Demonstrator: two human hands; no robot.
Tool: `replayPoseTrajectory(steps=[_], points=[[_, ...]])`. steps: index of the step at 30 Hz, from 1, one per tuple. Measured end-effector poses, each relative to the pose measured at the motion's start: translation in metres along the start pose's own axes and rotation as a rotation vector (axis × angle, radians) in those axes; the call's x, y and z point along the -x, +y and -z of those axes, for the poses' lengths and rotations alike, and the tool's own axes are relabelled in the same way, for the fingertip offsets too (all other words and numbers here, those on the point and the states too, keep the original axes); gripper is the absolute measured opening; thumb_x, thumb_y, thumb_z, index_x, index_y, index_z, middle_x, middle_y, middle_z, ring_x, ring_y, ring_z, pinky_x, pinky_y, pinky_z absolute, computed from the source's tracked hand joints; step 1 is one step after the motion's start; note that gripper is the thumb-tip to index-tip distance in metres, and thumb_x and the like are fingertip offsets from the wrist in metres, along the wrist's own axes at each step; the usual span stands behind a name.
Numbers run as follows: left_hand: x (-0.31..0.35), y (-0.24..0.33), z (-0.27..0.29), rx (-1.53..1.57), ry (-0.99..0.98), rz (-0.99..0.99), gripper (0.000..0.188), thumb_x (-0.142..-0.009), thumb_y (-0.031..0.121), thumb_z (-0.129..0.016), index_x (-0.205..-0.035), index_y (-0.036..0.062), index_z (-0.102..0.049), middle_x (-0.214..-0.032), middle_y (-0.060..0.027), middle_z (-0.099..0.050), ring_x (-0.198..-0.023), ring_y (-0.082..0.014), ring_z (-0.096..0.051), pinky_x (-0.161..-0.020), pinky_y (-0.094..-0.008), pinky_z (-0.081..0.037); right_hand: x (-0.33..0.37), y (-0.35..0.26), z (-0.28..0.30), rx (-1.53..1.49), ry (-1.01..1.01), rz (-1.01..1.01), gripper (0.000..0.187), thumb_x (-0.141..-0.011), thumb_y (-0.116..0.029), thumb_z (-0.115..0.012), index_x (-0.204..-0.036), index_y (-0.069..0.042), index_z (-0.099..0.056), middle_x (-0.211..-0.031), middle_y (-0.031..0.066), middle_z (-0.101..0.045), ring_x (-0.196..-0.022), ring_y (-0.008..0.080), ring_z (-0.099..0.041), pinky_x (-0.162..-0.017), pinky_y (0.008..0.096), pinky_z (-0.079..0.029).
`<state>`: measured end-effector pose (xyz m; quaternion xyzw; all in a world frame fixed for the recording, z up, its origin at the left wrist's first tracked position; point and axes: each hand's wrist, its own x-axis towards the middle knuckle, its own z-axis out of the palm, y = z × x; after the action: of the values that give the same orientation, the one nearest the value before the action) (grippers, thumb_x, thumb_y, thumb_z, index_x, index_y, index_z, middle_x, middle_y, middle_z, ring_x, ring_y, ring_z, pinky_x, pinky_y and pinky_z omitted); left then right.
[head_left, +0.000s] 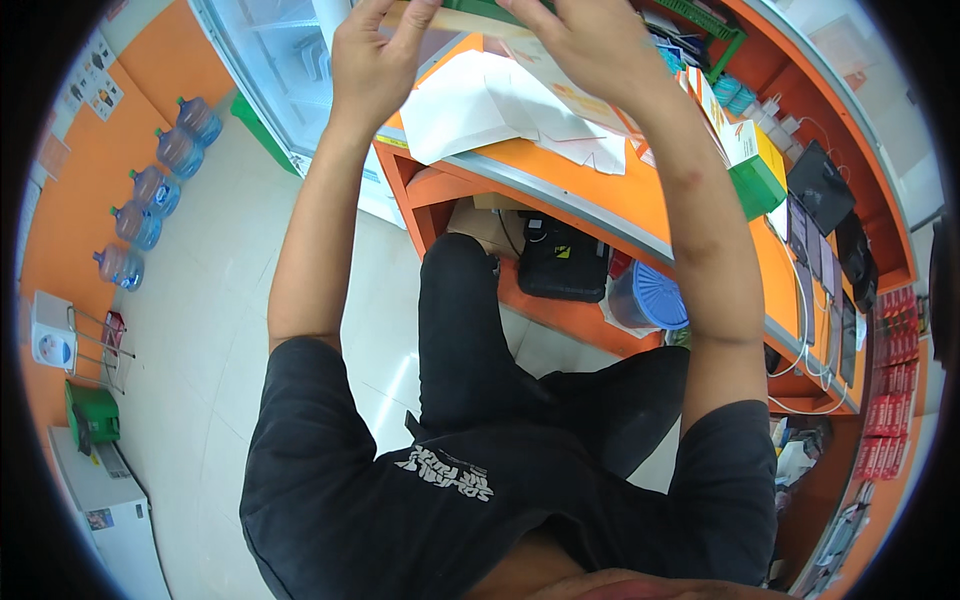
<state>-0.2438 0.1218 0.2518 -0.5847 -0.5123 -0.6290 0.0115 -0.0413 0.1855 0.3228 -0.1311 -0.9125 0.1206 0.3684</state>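
Observation:
Both my arms reach up to the top edge of the view, over an orange counter (640,200). My left hand (378,50) is closed, thumb and fingers pinching one end of a flat, pale-edged piece (470,22) with some green behind it. My right hand (600,50) is at its other end, with fingers bent over it. The frame's top cuts off part of this piece, so its kind cannot be made out. A pale panel with orange print (572,88) slants down beside my right forearm. Below lie white paper sheets (465,105), spread on the counter.
A green and yellow box (755,165) stands right of my right forearm. Phones (805,240) and white cables lie farther right. Under the counter are a black case (563,258) and a blue-lidded tub (650,297). A glass-door fridge (285,75) and several water bottles (155,190) are at left.

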Motion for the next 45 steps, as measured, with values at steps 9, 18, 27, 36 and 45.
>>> replayPoseTrajectory(steps=[9, 18, 27, 36, 45], points=[[0.127, 0.087, -0.044, 0.435, -0.007, 0.191, 0.024, -0.087, 0.007, -0.081, -0.105, -0.0058, -0.073, -0.09, -0.0095, -0.074, -0.081, -0.011, -0.07, -0.069, -0.0228, -0.057, 0.169, -0.056, 0.007, 0.141, 0.253, -0.017, 0.02, -0.086, 0.003, -0.074, -0.104, -0.003, -0.07, -0.096, 0.0099, -0.074, -0.082, 0.0268, -0.071, -0.072, 0.0307, -0.055], [0.239, 0.097, -0.08, 0.221, -0.602, 0.424, 0.021, -0.089, 0.009, -0.077, -0.109, -0.0001, -0.076, -0.087, -0.0071, -0.071, -0.076, -0.0121, -0.064, -0.068, -0.0245, -0.049, 0.328, -0.047, -0.063, 0.138, 0.391, -0.203, 0.027, -0.076, -0.002, -0.072, -0.102, -0.006, -0.066, -0.099, 0.0065, -0.07, -0.087, 0.0255, -0.066, -0.077, 0.0367, -0.047], [0.238, 0.107, -0.11, 0.227, -0.878, 0.488, 0.022, -0.099, 0.011, -0.065, -0.115, -0.0016, -0.073, -0.091, -0.0063, -0.068, -0.079, -0.0098, -0.06, -0.069, -0.0221, -0.046, 0.362, -0.043, -0.063, -0.024, 0.534, -0.381, 0.02, -0.083, 0.005, -0.075, -0.099, -0.003, -0.067, -0.104, 0.0105, -0.065, -0.092, 0.0248, -0.064, -0.077, 0.033, -0.051], [0.245, 0.118, -0.132, 0.216, -0.944, 0.631, 0.02, -0.099, 0.01, -0.065, -0.114, -0.0007, -0.073, -0.087, -0.0068, -0.064, -0.076, -0.0106, -0.058, -0.067, -0.0242, -0.046, 0.387, -0.036, -0.062, -0.233, 0.545, -0.586, 0.014, -0.086, 0.003, -0.07, -0.098, -0.002, -0.065, -0.104, 0.0119, -0.066, -0.093, 0.0277, -0.066, -0.082, 0.0359, -0.054], [0.257, 0.1, -0.164, 0.145, -1.172, 0.532, 0.022, -0.098, 0.014, -0.066, -0.112, -0.0027, -0.072, -0.094, -0.0046, -0.063, -0.085, -0.0104, -0.057, -0.076, -0.0237, -0.045, 0.426, -0.006, -0.066, -1.06, 0.412, -0.936, 0.024, -0.093, -0.008, -0.071, -0.11, -0.004, -0.054, -0.094, 0.0064, -0.068, -0.091, 0.0129, -0.064, -0.082, 0.0277, -0.049]])
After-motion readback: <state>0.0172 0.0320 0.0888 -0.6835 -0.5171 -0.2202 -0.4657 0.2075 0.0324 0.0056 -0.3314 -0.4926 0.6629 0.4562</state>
